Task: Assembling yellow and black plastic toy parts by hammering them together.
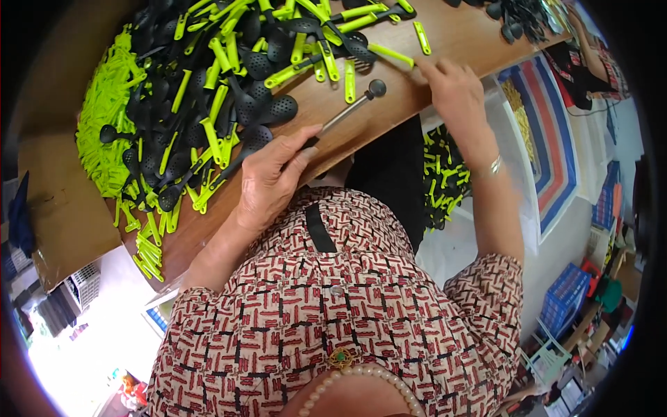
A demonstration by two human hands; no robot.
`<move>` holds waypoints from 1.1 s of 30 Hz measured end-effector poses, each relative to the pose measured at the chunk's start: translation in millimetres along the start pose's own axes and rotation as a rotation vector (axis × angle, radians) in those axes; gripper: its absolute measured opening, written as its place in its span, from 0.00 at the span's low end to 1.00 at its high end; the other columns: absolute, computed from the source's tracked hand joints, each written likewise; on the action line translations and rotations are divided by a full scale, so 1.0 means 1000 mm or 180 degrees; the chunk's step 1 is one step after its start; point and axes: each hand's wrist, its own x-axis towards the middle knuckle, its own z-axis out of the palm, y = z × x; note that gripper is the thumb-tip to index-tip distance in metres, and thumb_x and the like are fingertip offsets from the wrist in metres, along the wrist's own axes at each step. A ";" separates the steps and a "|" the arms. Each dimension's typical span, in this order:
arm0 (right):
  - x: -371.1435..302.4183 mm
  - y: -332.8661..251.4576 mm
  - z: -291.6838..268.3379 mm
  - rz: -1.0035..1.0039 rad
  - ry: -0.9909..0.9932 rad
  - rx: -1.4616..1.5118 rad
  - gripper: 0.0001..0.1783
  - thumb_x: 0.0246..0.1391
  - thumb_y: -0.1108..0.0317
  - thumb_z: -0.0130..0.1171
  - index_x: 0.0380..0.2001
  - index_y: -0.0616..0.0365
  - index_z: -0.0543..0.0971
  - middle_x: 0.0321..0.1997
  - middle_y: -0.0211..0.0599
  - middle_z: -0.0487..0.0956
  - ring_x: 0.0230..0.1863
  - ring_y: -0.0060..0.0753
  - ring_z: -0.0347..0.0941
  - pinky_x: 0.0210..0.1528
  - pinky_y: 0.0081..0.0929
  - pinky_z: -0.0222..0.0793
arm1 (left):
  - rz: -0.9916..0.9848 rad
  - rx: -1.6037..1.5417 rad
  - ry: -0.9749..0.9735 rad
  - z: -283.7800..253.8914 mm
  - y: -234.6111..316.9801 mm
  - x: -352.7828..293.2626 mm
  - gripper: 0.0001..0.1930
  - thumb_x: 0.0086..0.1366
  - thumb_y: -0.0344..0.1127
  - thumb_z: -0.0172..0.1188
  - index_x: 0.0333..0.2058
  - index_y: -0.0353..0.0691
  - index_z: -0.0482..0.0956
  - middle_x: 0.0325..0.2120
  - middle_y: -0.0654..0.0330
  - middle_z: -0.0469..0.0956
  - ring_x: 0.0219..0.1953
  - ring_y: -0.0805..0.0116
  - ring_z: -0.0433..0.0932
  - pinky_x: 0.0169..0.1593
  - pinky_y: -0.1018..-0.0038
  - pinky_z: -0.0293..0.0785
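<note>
Holding a thin metal stick (344,112) with a black knob (377,87), your left hand (274,168) has a closed grip over the tabletop (406,92). Your right hand (456,89) is at the end of a green handle (391,54) there; I can't tell if that grip is tight. Black spoons (282,109) lie heaped to the left.

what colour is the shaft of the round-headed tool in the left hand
The shaft is silvery grey, seen best in the head view.

Ball-tipped rod (346,112): end hidden, left hand (271,175) | utensil heap (249,108): cut by top edge | right hand (456,87): contact unclear
</note>
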 end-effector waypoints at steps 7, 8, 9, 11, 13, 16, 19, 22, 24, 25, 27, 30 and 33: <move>-0.058 -0.045 -0.020 0.0025 -0.0099 -0.0060 0.25 0.54 0.70 0.54 0.56 0.54 0.79 0.32 0.33 0.72 0.34 0.34 0.72 0.41 0.33 0.67 | 0.0244 0.0040 -0.0042 0.025 0.009 0.027 0.17 0.65 0.25 0.63 0.52 0.42 0.82 0.36 0.51 0.84 0.34 0.61 0.84 0.41 0.72 0.77; -0.059 -0.048 -0.021 0.0050 -0.0008 -0.0019 0.24 0.53 0.71 0.54 0.55 0.55 0.79 0.33 0.33 0.73 0.35 0.34 0.73 0.41 0.33 0.67 | 0.0273 0.0172 -0.0045 0.027 0.012 0.030 0.17 0.65 0.25 0.62 0.53 0.43 0.82 0.35 0.51 0.84 0.34 0.60 0.83 0.40 0.72 0.77; -0.059 -0.049 -0.021 0.0070 0.0085 0.0025 0.24 0.53 0.71 0.55 0.55 0.56 0.79 0.34 0.33 0.74 0.35 0.33 0.73 0.42 0.32 0.68 | 0.0300 0.0308 -0.0044 0.029 0.014 0.032 0.18 0.64 0.25 0.62 0.53 0.44 0.82 0.35 0.52 0.83 0.33 0.58 0.83 0.39 0.71 0.77; -0.066 -0.051 -0.014 0.0160 0.0328 -0.0061 0.23 0.52 0.71 0.55 0.53 0.57 0.80 0.35 0.33 0.75 0.35 0.34 0.74 0.45 0.33 0.69 | 0.0384 0.0375 -0.0068 0.030 0.013 0.032 0.19 0.64 0.25 0.63 0.53 0.46 0.82 0.32 0.53 0.82 0.31 0.57 0.82 0.37 0.70 0.77; -0.070 -0.050 -0.013 0.0248 0.0572 -0.0158 0.22 0.52 0.72 0.56 0.52 0.58 0.80 0.36 0.34 0.76 0.36 0.34 0.75 0.47 0.33 0.70 | 0.0474 0.0435 -0.0089 0.032 0.011 0.030 0.19 0.63 0.26 0.63 0.53 0.47 0.82 0.30 0.54 0.81 0.30 0.56 0.81 0.35 0.68 0.76; -0.076 -0.054 -0.015 0.0059 0.0478 -0.0275 0.21 0.52 0.72 0.56 0.50 0.62 0.80 0.36 0.37 0.78 0.37 0.35 0.77 0.51 0.35 0.72 | 0.0480 0.0874 -0.0310 0.032 0.006 0.023 0.19 0.63 0.29 0.64 0.53 0.50 0.82 0.26 0.56 0.79 0.26 0.57 0.79 0.32 0.65 0.75; -0.080 -0.057 -0.015 -0.0153 0.0328 -0.0210 0.23 0.52 0.72 0.56 0.52 0.67 0.78 0.35 0.40 0.75 0.34 0.36 0.75 0.46 0.33 0.73 | 0.0522 0.1056 -0.0332 0.033 0.011 0.024 0.19 0.63 0.32 0.65 0.53 0.53 0.82 0.23 0.58 0.76 0.24 0.57 0.77 0.30 0.63 0.73; -0.077 -0.062 -0.026 -0.0135 -0.0152 -0.0098 0.25 0.53 0.72 0.55 0.54 0.68 0.77 0.33 0.37 0.72 0.31 0.35 0.72 0.39 0.29 0.70 | 0.0356 0.1412 -0.0649 0.030 0.016 0.024 0.21 0.64 0.26 0.64 0.55 0.50 0.81 0.28 0.53 0.79 0.28 0.57 0.78 0.34 0.67 0.74; -0.076 -0.065 -0.029 -0.0146 -0.0205 -0.0006 0.25 0.53 0.72 0.54 0.55 0.68 0.77 0.33 0.37 0.71 0.30 0.34 0.71 0.36 0.28 0.68 | 0.0541 0.1547 -0.0527 0.031 0.011 0.023 0.18 0.64 0.33 0.64 0.53 0.53 0.82 0.23 0.58 0.76 0.25 0.57 0.78 0.30 0.64 0.73; -0.076 -0.066 -0.029 -0.0160 -0.0255 0.0082 0.25 0.53 0.72 0.54 0.56 0.68 0.77 0.32 0.36 0.70 0.29 0.33 0.70 0.34 0.27 0.66 | 0.0536 0.1550 -0.0532 0.032 0.006 0.022 0.18 0.64 0.33 0.64 0.53 0.53 0.82 0.23 0.58 0.76 0.25 0.57 0.78 0.30 0.64 0.73; -0.079 -0.069 -0.025 -0.0118 -0.0142 0.0189 0.25 0.53 0.73 0.54 0.56 0.69 0.76 0.32 0.36 0.70 0.29 0.33 0.70 0.33 0.27 0.67 | 0.0531 0.0835 -0.0306 0.034 -0.002 0.021 0.17 0.64 0.32 0.64 0.53 0.51 0.83 0.23 0.57 0.76 0.24 0.57 0.78 0.30 0.64 0.73; -0.081 -0.070 -0.017 0.0003 0.0053 0.0410 0.24 0.53 0.74 0.55 0.54 0.69 0.77 0.32 0.36 0.71 0.30 0.33 0.71 0.33 0.29 0.68 | 0.0370 0.0492 -0.0259 0.028 0.007 0.016 0.18 0.64 0.30 0.65 0.52 0.50 0.83 0.22 0.56 0.75 0.23 0.57 0.77 0.29 0.65 0.73; -0.077 -0.074 -0.017 0.0238 0.0149 0.0717 0.21 0.53 0.75 0.59 0.51 0.67 0.78 0.30 0.36 0.73 0.29 0.34 0.73 0.31 0.31 0.69 | 0.0531 0.0482 -0.0235 0.024 0.013 0.013 0.19 0.63 0.29 0.65 0.53 0.49 0.83 0.21 0.56 0.74 0.22 0.57 0.76 0.27 0.65 0.72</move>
